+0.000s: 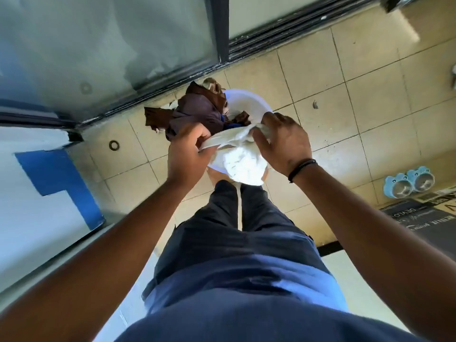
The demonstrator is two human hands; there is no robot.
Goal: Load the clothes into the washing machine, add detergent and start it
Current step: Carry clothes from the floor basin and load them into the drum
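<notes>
Person's blue shirt and dark trousers, seen from above. Both hands hold a white garment stretched between them above a white plastic basin on the tiled floor: left hand and right hand each pinch its upper edge. Brown and purple clothes spill over the basin's far-left rim. A blue double pet bowl stands well to the basin's right.
</notes>
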